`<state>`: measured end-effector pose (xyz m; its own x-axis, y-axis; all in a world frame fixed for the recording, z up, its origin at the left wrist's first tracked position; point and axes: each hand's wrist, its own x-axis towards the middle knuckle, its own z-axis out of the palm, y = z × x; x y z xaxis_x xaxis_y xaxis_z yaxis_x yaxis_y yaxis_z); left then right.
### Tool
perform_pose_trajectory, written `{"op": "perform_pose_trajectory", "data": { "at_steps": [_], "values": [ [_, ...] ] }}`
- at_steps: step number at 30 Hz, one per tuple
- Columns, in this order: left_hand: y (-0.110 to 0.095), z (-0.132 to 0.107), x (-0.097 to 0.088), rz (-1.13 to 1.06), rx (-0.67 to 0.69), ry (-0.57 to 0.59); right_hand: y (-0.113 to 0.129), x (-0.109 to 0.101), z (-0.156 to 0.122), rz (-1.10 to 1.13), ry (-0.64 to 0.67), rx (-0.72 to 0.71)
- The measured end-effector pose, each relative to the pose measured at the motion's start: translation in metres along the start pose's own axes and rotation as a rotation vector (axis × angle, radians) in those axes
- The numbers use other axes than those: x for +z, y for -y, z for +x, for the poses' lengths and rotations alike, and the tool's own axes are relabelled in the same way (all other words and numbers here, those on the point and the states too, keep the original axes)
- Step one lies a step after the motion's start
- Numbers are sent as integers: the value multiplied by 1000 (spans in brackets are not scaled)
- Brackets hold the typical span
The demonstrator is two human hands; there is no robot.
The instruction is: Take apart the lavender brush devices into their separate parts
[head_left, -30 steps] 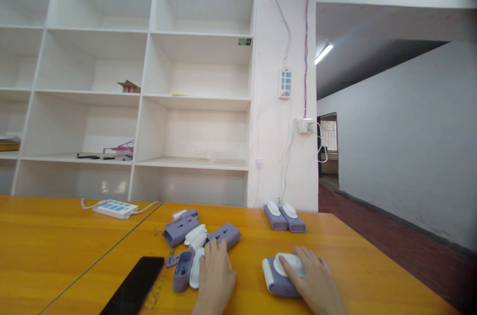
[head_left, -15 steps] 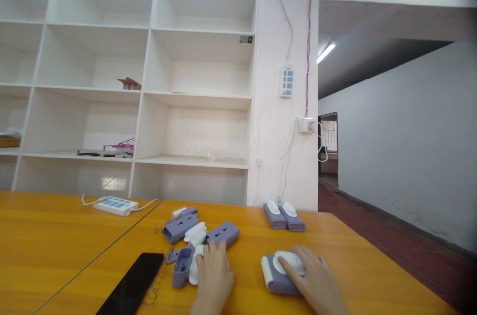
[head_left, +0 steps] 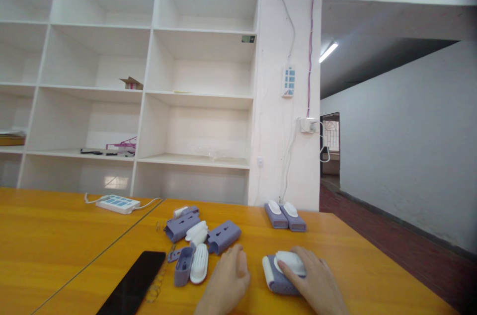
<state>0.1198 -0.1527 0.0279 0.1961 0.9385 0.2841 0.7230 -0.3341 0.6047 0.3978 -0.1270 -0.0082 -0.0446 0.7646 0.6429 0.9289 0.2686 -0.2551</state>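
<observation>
My right hand (head_left: 316, 277) is wrapped over a purple box-shaped plastic case (head_left: 281, 285), its thumb and fingers about the white oval piece (head_left: 288, 261) on top. To its left, my left hand (head_left: 227, 277) is just above the table with fingers curled together; whether anything is in them is hidden. Nearest to that hand lie a white slotted oval part (head_left: 199, 263) and a purple casing with keyhole slots (head_left: 224, 236). Beside the slotted part stands a hollow purple cup-like part (head_left: 184, 266). Behind are another purple casing (head_left: 182, 226) and a white ridged part (head_left: 197, 231).
Two purple cases with white tops (head_left: 285, 216) stand at the table's back right. A black phone-like slab (head_left: 132, 282) lies at front left, with thin coiled wire (head_left: 155, 285) along it. A white power strip (head_left: 118, 203) sits near the shelves (head_left: 194, 160).
My left hand has moved right, away from the white slotted part, which now shows fully on the table. My right hand stays on the purple case.
</observation>
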Motion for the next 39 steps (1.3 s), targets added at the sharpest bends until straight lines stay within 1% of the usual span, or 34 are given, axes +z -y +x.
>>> {"op": "perform_pose_trajectory", "data": {
  "at_steps": [5, 7, 9, 12, 14, 16, 18, 21, 23, 26, 28, 30, 33, 36, 39],
  "values": [
    [6, 2, -3, 93, -6, -39, 3, -3, 0, -28, -27, -29],
    [7, 3, -2, 127, -21, -60, 6, -8, 0, -32, -22, -40],
    [3, 3, -2, 160, -17, -100, 11, -15, 0, -22, 0, -84],
    [-11, 1, 0, 125, 90, -173, 19, -22, 0, 3, 76, -212],
    [-22, -2, 5, 47, 184, -186, 25, -21, 0, 3, 139, -258],
    [-29, -5, 13, -13, 226, -148, 29, -16, 0, -12, 178, -232],
    [-30, -6, 24, -52, 227, -83, 34, -12, 0, -25, 180, -176],
    [-23, -5, 39, -138, 239, -2, 41, -12, -3, -10, 164, -180],
    [-16, -5, 44, -192, 297, 39, 46, -16, -4, 6, 141, -223],
    [-13, -6, 42, -222, 404, 89, 50, -24, -6, 28, 120, -270],
    [-16, -6, 37, -224, 437, 113, 49, -28, -7, 40, 132, -277],
    [-19, -5, 32, -224, 449, 138, 44, -29, -8, 48, 132, -278],
    [-21, -5, 29, -221, 466, 150, 34, -30, -11, 54, 91, -269],
    [-21, -5, 30, -222, 485, 156, 28, -34, -14, 57, 92, -260],
    [-23, -6, 34, -196, 465, 179, 31, -43, -12, 83, 123, -303]
  ]
}}
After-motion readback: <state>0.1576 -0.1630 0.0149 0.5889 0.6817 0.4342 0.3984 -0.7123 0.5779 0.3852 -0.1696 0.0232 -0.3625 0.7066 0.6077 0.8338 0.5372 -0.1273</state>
